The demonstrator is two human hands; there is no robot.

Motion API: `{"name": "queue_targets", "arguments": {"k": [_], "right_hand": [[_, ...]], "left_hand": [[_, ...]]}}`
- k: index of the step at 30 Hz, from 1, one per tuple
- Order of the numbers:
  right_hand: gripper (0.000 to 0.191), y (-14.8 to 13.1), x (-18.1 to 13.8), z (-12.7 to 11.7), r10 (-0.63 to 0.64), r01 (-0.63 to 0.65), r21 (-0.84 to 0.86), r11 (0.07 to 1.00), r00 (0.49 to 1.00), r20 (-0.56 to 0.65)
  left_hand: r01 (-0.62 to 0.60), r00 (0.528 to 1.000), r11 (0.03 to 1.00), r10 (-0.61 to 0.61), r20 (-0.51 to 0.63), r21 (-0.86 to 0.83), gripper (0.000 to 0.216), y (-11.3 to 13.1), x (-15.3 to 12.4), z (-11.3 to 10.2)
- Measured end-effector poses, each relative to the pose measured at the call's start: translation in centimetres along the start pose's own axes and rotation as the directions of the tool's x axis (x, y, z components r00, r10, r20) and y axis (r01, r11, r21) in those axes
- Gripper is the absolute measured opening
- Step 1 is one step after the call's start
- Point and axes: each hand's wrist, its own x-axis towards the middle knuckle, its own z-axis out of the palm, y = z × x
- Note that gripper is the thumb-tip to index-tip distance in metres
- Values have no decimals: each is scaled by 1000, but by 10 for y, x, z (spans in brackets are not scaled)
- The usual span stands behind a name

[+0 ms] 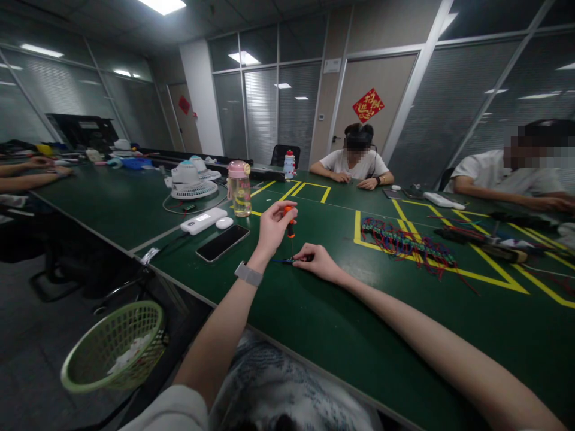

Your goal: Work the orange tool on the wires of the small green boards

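Note:
My left hand (pixel 275 226) is closed round the orange handle of a small screwdriver (pixel 290 226), which stands upright with its tip down on the green table (pixel 314 311). A watch band sits on that wrist. My right hand (pixel 315 261) rests on the table, its fingers pinched on a small dark connector with blue wire (pixel 287 260) right under the screwdriver tip.
A black phone (pixel 222 242), a white power bank (pixel 203 220), a pink-lidded bottle (pixel 239 188) and a white fan (pixel 188 181) lie to the left. A pile of red and blue wires (pixel 404 245) lies in a yellow-taped square. Other people sit opposite. A green basket (pixel 114 353) stands on the floor.

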Motion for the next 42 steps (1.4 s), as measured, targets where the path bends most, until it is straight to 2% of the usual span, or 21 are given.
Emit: {"name": "queue_targets", "arguments": {"k": [3, 5, 7, 10, 12, 14, 16, 18, 21, 24, 26, 28, 31, 34, 37, 40, 42], "right_hand": [[14, 0, 0, 0, -4, 4, 0, 1000, 1000, 4], [15, 0, 0, -1, -6, 6, 3, 1000, 1000, 6], [15, 0, 0, -1, -5, 5, 6, 1000, 1000, 5], [15, 0, 0, 0, -3, 3, 6, 1000, 1000, 5], [15, 0, 0, 0, -8, 8, 4, 1000, 1000, 7], [15, 1, 0, 1, -7, 7, 1, 1000, 1000, 5], [15, 2, 0, 1, -3, 3, -1, 1000, 1000, 2], [14, 2, 0, 1, -3, 3, -1, 1000, 1000, -3], [14, 2, 0, 1, -4, 4, 1, 1000, 1000, -7], [14, 1, 0, 1, -6, 6, 5, 1000, 1000, -5], [14, 0, 0, 1, -7, 7, 9, 1000, 1000, -3], [14, 1, 0, 1, -5, 5, 10, 1000, 1000, -2], [14, 2, 0, 1, -7, 7, 4, 1000, 1000, -1], [14, 3, 1, 1, -14, 14, -3, 1000, 1000, -1], [14, 3, 0, 1, -10, 10, 4, 1000, 1000, -4], [14, 0, 0, 1, -1, 1, 15, 1000, 1000, -6], [13, 0, 0, 1, 4, -4, 19, 1000, 1000, -6]], "left_hand": [[-106, 994, 982, 108, -4, 157, 16, 4, 0, -2], [-129, 992, 981, 124, 38, 143, 16, 5, 0, -2], [-80, 990, 997, 80, 115, -1, 24, 5, 0, -2], [86, 975, 965, -31, 218, -247, 31, 2, 1, 0], [162, 969, 939, -92, 231, -304, 33, 0, 1, 1], [162, 977, 946, -112, 184, -280, 34, 0, 0, 1], [109, 990, 977, -91, 104, -185, 32, 0, 0, 1], [40, 998, 999, -39, 42, -32, 28, 1, 0, 0], [-56, 998, 991, 53, 30, 124, 21, 0, 1, -1], [-51, 992, 999, 52, 112, -6, 25, -3, 2, -1], [32, 983, 987, -3, 185, -156, 30, -5, 2, 0], [114, 968, 967, -56, 246, -230, 34, -5, 2, 0], [109, 963, 981, -63, 264, -163, 36, -2, -1, 1], [-13, 985, 1000, 10, 175, 18, 29, 3, -3, 0], [-105, 989, 978, 85, 121, 177, 24, 5, -2, -1], [-121, 983, 972, 89, 162, 200, 29, 3, 0, -3], [-85, 977, 988, 57, 207, 129, 33, 0, 1, -2]]}}
